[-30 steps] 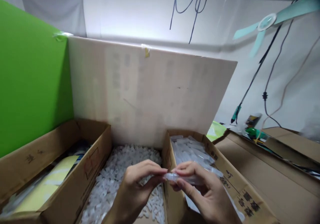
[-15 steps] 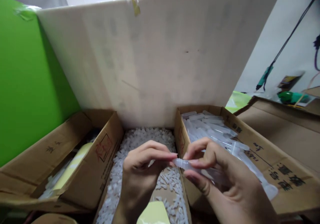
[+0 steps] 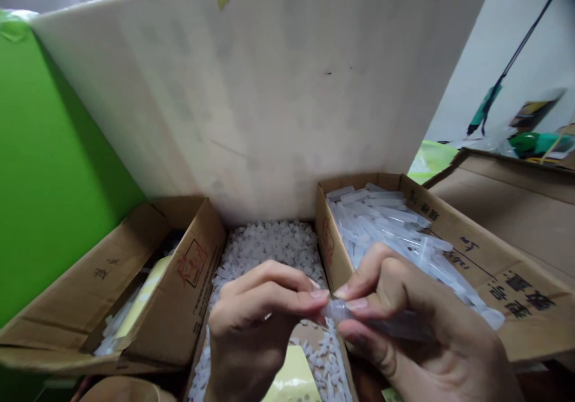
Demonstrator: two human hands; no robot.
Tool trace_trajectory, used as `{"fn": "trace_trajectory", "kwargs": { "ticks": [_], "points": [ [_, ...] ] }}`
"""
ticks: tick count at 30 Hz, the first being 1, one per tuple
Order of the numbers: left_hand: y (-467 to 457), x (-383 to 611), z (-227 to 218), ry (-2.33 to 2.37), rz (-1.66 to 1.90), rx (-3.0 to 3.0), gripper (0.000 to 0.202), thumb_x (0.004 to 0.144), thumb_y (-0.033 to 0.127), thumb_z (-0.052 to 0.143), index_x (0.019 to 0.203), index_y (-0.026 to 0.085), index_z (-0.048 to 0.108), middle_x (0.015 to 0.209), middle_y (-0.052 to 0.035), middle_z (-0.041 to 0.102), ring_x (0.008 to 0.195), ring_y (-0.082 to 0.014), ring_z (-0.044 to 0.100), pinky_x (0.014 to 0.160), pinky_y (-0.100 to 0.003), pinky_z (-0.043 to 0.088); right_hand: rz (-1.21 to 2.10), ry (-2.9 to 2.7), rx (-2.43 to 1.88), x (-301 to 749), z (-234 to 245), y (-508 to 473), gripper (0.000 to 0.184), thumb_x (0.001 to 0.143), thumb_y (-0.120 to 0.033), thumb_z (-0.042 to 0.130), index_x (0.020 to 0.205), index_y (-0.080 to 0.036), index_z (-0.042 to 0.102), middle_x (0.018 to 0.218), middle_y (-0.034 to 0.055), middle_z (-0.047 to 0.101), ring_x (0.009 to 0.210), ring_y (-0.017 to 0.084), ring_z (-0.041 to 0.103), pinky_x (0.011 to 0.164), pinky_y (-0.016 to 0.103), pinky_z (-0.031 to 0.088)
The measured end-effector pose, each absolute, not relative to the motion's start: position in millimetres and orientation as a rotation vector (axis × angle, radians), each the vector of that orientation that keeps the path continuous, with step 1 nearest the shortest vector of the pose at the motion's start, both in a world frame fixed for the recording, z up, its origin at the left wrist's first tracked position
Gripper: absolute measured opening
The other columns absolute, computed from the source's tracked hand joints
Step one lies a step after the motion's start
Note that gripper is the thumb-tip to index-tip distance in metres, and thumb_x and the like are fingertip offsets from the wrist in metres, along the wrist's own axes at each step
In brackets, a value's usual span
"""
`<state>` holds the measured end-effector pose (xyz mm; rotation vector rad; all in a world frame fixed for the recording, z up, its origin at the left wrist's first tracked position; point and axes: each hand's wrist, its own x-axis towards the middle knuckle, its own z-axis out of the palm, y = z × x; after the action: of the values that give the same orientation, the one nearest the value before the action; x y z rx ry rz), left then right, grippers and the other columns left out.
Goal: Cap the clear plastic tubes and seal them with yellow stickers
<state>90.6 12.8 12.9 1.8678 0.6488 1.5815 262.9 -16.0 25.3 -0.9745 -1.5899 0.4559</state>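
Note:
A translucent plastic tube (image 3: 340,311) lies sideways between my two hands, above the middle box. Its body runs back into my right hand (image 3: 415,321), whose thumb and fingers are closed around it near the end. At that same end, my left hand (image 3: 265,312) pinches with thumb and forefinger. The left fingertips cover the tip, so whether a separate small piece sits there cannot be made out. Below the hands, the middle box holds many small white plastic pieces (image 3: 269,243). To the right, a cardboard box (image 3: 503,270) is filled with similar clear plastic tubes (image 3: 381,216).
On the left stands a cardboard box (image 3: 166,318) with a yellow item (image 3: 146,300) and clear plastic pieces inside. A yellow sheet (image 3: 294,378) lies below my hands. Behind rises a tall white panel (image 3: 269,102), with a green panel (image 3: 58,138) at left.
My fingertips have closed in over the tube's end, and its ribbed part is now mostly covered. The view has shifted slightly; both hands stay together on the tube.

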Motion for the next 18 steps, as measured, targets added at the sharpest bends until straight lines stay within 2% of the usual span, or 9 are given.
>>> {"fn": "trace_trajectory", "kwargs": {
  "ticks": [2,5,8,10,13,16,18],
  "points": [
    [19,86,12,0.743,1.492,1.976,0.022,0.088,0.004,0.070,0.092,0.023,0.080,0.085,-0.0002,0.075,0.074,-0.0117,0.071,0.067,-0.019,0.056,0.393,-1.696,-0.983,261,20,-11,0.019,0.095,-0.022,0.063,0.079,-0.024,0.052,0.079,0.0030,0.058,0.066,0.016,0.061,0.057,0.026,0.053],
    [38,81,-6,1.006,1.107,2.031,0.011,0.088,0.013,0.072,0.096,0.019,0.077,0.087,-0.0023,0.076,0.079,-0.0148,0.071,0.072,-0.022,0.054,0.259,-1.860,-1.034,259,9,1,0.014,0.095,-0.009,0.053,0.091,-0.021,0.058,0.086,0.0048,0.060,0.073,0.017,0.063,0.061,0.027,0.052],
    [58,79,-42,1.489,0.528,2.037,0.018,0.084,0.020,0.077,0.100,0.016,0.070,0.089,-0.0052,0.075,0.083,-0.0210,0.070,0.073,-0.028,0.049,0.215,-1.855,-1.074,261,3,9,0.023,0.096,-0.009,0.051,0.111,-0.019,0.065,0.099,0.0077,0.064,0.083,0.018,0.067,0.068,0.029,0.055],
    [68,79,-70,1.724,0.182,2.057,0.023,0.084,0.029,0.077,0.100,0.016,0.069,0.097,-0.0098,0.075,0.091,-0.0261,0.070,0.075,-0.031,0.046,0.247,-1.811,-1.063,263,3,11,0.027,0.098,-0.012,0.051,0.120,-0.019,0.066,0.107,0.0085,0.066,0.093,0.019,0.069,0.077,0.029,0.057],
    [76,80,-101,1.730,0.052,2.059,0.021,0.085,0.029,0.074,0.098,0.013,0.069,0.101,-0.0144,0.074,0.094,-0.0286,0.070,0.076,-0.032,0.044,0.388,-1.747,-1.058,265,6,10,0.028,0.100,-0.012,0.049,0.118,-0.021,0.068,0.113,0.0067,0.072,0.103,0.018,0.070,0.089,0.029,0.057],
    [78,84,-114,1.642,0.072,2.058,0.012,0.084,0.018,0.069,0.096,0.015,0.069,0.102,-0.0104,0.075,0.093,-0.0234,0.069,0.077,-0.029,0.043,0.611,-1.643,-1.071,267,7,7,0.024,0.100,-0.015,0.052,0.117,-0.023,0.066,0.112,0.0046,0.074,0.104,0.018,0.072,0.091,0.028,0.059],
    [78,86,-114,1.625,0.092,2.051,0.013,0.081,0.015,0.068,0.094,0.016,0.069,0.102,-0.0098,0.075,0.093,-0.0234,0.069,0.076,-0.029,0.043,0.738,-1.572,-1.050,268,8,5,0.022,0.100,-0.019,0.052,0.117,-0.024,0.065,0.116,0.0046,0.073,0.108,0.018,0.072,0.093,0.028,0.060]
  ]
}}
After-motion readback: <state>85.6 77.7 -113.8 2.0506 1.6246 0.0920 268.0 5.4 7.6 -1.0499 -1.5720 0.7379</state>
